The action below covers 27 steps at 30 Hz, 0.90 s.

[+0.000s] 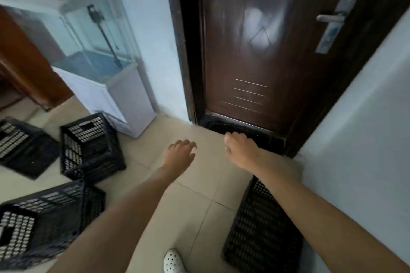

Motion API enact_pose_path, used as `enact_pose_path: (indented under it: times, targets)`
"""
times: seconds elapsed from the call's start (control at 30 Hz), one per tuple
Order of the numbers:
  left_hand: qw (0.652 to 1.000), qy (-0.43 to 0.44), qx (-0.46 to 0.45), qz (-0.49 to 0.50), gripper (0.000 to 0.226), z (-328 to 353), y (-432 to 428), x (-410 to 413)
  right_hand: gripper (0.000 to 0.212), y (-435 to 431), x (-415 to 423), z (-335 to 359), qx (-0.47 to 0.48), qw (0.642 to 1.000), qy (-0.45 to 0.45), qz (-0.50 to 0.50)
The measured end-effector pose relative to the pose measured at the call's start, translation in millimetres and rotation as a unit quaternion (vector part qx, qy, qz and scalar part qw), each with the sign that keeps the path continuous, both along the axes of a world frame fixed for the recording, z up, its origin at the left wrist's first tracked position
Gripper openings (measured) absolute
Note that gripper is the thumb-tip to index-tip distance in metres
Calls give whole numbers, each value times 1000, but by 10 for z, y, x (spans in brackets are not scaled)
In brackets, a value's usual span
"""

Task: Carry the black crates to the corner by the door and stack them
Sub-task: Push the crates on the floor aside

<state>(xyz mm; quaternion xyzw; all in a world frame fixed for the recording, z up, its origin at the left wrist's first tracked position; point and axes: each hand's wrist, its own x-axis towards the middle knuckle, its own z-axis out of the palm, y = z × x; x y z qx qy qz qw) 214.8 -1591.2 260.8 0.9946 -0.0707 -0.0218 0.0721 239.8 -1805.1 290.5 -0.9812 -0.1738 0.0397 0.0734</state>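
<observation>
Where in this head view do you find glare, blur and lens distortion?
Head view: glare sits as a pale patch on the door; motion blur smears the tank and the nearest crate; the wide lens bends the right wall and door frame outward.

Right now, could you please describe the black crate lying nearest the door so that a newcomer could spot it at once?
Start at the dark brown door and follow the pale wall on its right down to the tiled floor. The crate by the wall lies there, under the right forearm. The three other crates sit across the floor near the fish tank.
</observation>
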Motion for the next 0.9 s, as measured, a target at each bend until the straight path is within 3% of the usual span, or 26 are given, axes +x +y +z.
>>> enact_pose_path:
  times: [0.2,0.57,0.9]
  targets:
    - [985,-13,-40,167,26,246,1486,-601,27,1482,-59,252,-12,991,-15,132]
    - [934,-49,-28,352,26,399,4328,-2244,17,4653,-683,410,71,940,-13,334]
    - [870,-66,-20,489,28,446,5785,-3504,21,6793,-1527,396,33,871,-18,490]
